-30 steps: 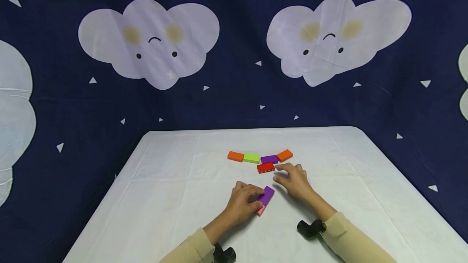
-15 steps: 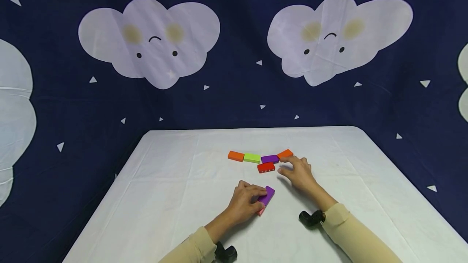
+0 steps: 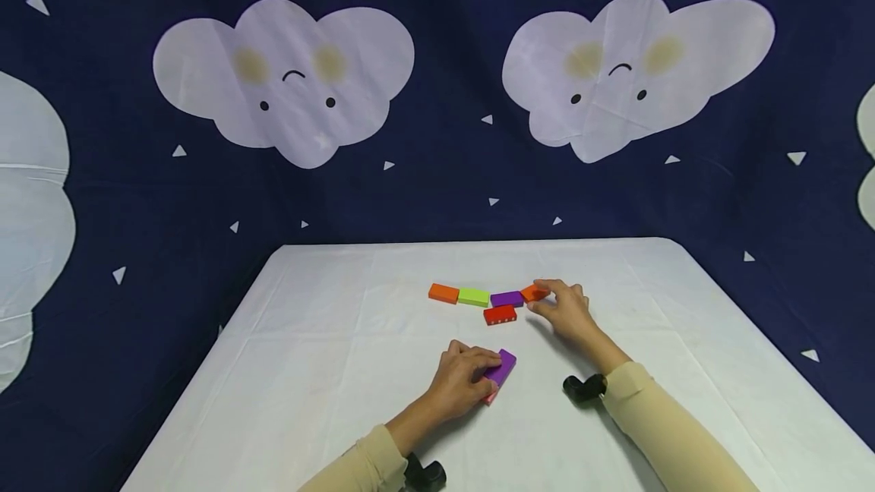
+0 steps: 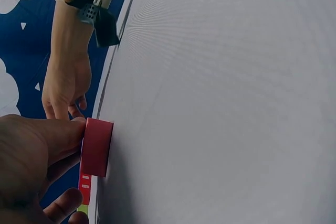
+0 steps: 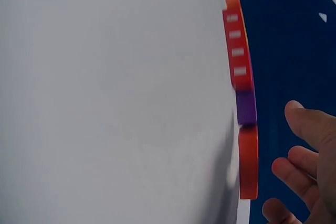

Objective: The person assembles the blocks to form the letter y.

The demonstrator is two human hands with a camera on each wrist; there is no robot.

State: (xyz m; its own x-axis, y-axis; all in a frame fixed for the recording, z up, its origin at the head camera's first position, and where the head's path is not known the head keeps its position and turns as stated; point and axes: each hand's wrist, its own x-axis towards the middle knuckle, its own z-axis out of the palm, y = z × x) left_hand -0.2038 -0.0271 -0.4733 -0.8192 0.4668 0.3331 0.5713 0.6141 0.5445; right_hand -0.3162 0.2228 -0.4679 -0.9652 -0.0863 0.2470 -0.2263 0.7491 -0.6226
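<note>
In the head view my left hand holds a purple block and a pink block near the front of the table, fingers on one side and thumb on the other. In the left wrist view the pink block faces the camera; how the two join is hidden by the hand. My right hand hovers at the right orange block, thumb and forefinger on either side of it. The right wrist view shows those fingers spread, apart from the orange block.
Left of the right orange block, a purple block, a lime green block and another orange block continue the bent row. A red block with white marks lies just in front. White cloth covers the table; a dark curtain hangs behind.
My right hand has moved away from beside the red block, back and to the right, to the orange block at the row's end. The left hand stays on the purple and pink blocks.
</note>
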